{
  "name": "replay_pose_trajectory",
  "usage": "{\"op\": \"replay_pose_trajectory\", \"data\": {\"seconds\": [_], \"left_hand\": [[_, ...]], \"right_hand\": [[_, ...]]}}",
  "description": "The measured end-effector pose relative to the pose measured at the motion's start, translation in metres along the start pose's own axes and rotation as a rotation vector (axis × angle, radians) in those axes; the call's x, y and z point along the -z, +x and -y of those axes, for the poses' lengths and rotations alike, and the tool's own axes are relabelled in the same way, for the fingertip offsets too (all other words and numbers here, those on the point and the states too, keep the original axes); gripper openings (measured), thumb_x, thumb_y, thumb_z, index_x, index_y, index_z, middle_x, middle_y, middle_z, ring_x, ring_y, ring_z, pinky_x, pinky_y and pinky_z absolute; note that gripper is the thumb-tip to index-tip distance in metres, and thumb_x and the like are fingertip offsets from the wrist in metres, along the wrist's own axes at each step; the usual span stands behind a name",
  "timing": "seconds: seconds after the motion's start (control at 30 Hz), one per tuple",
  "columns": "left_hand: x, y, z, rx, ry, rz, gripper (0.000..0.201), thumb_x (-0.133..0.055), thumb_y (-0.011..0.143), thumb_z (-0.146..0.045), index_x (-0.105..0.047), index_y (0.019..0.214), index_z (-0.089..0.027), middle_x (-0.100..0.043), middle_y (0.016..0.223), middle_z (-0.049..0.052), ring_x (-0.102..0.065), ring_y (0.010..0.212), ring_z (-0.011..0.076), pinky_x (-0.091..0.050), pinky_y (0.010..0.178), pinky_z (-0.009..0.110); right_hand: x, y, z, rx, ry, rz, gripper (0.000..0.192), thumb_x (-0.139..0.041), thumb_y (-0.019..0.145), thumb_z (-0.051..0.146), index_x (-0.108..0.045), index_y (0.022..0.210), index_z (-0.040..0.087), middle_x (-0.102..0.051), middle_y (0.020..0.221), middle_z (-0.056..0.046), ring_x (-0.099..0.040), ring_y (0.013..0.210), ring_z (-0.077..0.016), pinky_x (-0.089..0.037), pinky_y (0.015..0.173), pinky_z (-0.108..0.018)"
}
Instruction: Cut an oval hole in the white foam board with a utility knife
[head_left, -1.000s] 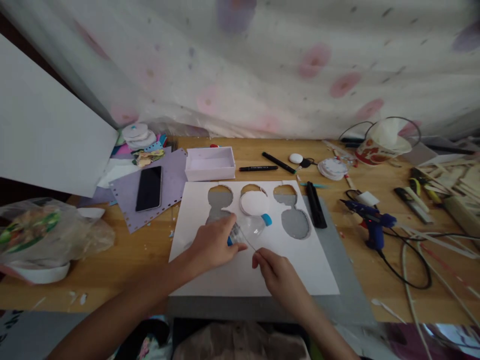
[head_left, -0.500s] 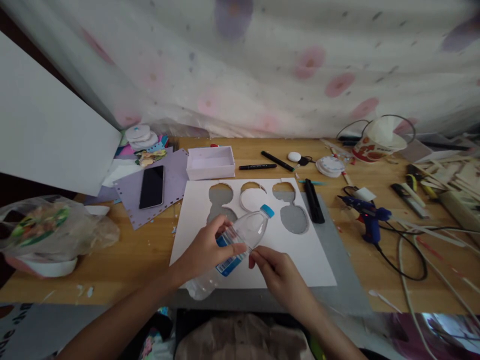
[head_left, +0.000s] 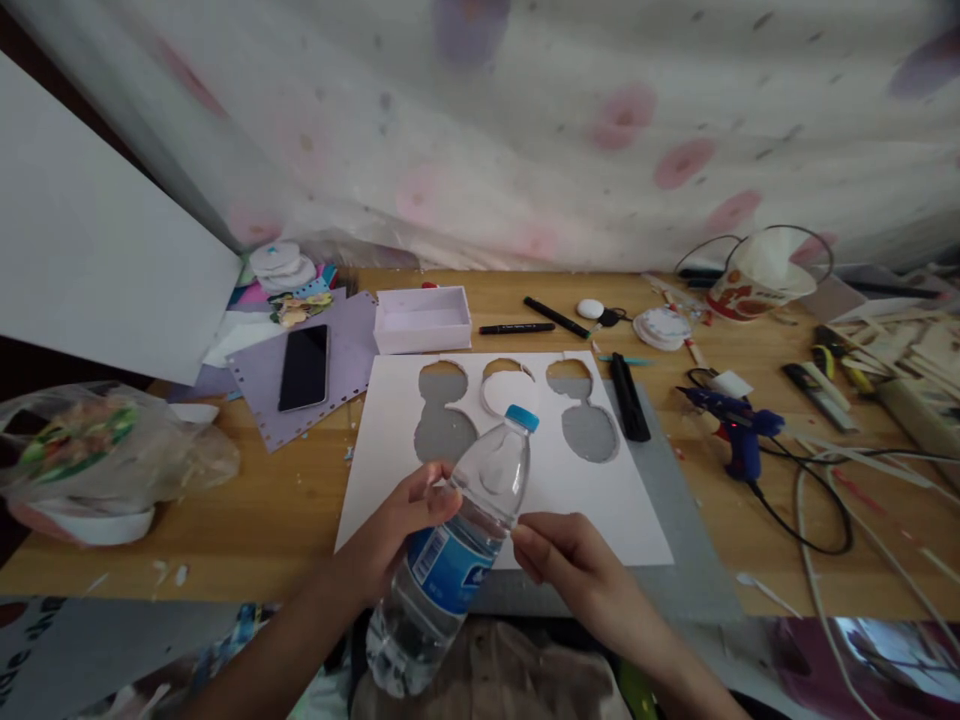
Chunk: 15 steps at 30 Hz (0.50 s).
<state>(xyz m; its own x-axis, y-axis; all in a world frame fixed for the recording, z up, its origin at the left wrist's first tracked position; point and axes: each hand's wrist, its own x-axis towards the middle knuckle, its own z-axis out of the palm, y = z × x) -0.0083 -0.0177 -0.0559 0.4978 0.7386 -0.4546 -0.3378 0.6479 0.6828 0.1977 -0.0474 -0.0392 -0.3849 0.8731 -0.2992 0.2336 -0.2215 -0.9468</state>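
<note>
- Where the fingers (head_left: pixel 431 492) of the left hand (head_left: pixel 397 525) are wrapped round a clear plastic bottle (head_left: pixel 450 555), they are closed on its upper body, just above the blue label (head_left: pixel 448 568).
- The bottle is held tilted, its blue cap (head_left: pixel 521 417) pointing up and away and its base hanging low, off the near edge of the surface (head_left: pixel 285 500).
- The right hand (head_left: pixel 566 560) is kept just beside the bottle at label height; its fingers are pinched together, but whether anything thin is held between them cannot be told.
- A little water is seen in the lower part of the bottle, so it would be best gripped firmly at the ribbed middle and kept from swinging.
- If the bottle is to be steadied well, it is judged that the right hand should be brought against the label, so that the weight is shared.
- Under the bottle's neck lies a white sheet (head_left: pixel 585 500) with three cut-out shapes, resting on a grey mat (head_left: pixel 675 540).
- A white round disc (head_left: pixel 504 392) sits in the middle cut-out.
- Farther out are a white box (head_left: pixel 423 318), two black markers (head_left: pixel 536 322), a phone (head_left: pixel 304 366) on purple paper, and a blue glue gun (head_left: pixel 735 428) with its cord.
</note>
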Motion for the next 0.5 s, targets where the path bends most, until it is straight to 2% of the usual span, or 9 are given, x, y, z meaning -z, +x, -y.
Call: {"op": "replay_pose_trajectory", "data": {"seconds": [0.13, 0.27, 0.4, 0.5], "left_hand": [[0.002, -0.001, 0.005, -0.024, -0.088, 0.087, 0.036, -0.076, 0.079, -0.038, -0.063, 0.106, -0.017, -0.069, 0.096, 0.005, -0.064, 0.075, 0.0132, -0.047, 0.073, 0.024], [-0.002, -0.003, 0.004, -0.031, -0.153, 0.153, 0.043, -0.078, 0.076, -0.038, -0.065, 0.112, -0.018, -0.071, 0.098, 0.007, -0.068, 0.085, 0.0177, -0.049, 0.078, 0.026], [-0.004, -0.004, 0.007, -0.004, -0.207, 0.206, 0.044, -0.082, 0.069, -0.040, -0.068, 0.104, -0.016, -0.072, 0.094, 0.006, -0.068, 0.084, 0.0193, -0.049, 0.076, 0.026], [-0.004, -0.003, 0.012, 0.015, -0.234, 0.202, 0.039, -0.080, 0.070, -0.041, -0.069, 0.098, -0.015, -0.072, 0.097, 0.007, -0.068, 0.085, 0.0210, -0.049, 0.078, 0.029]], "right_hand": [[0.000, -0.002, -0.001, 0.076, -0.096, -0.004, 0.053, -0.037, 0.098, 0.057, -0.033, 0.059, 0.020, -0.029, 0.056, 0.005, -0.025, 0.054, -0.0095, -0.019, 0.049, -0.025], [0.003, -0.009, 0.004, 0.145, -0.216, -0.003, 0.049, -0.041, 0.099, 0.046, -0.032, 0.060, 0.020, -0.027, 0.055, 0.006, -0.024, 0.053, -0.0086, -0.018, 0.049, -0.025], [0.006, -0.016, 0.016, 0.208, -0.251, 0.054, 0.045, -0.040, 0.101, 0.039, -0.033, 0.061, 0.019, -0.029, 0.054, 0.006, -0.026, 0.050, -0.0078, -0.020, 0.049, -0.023], [0.006, -0.018, 0.021, 0.252, -0.286, 0.033, 0.042, -0.041, 0.100, 0.035, -0.035, 0.061, 0.020, -0.031, 0.055, 0.006, -0.029, 0.051, -0.0081, -0.022, 0.050, -0.023]]}}
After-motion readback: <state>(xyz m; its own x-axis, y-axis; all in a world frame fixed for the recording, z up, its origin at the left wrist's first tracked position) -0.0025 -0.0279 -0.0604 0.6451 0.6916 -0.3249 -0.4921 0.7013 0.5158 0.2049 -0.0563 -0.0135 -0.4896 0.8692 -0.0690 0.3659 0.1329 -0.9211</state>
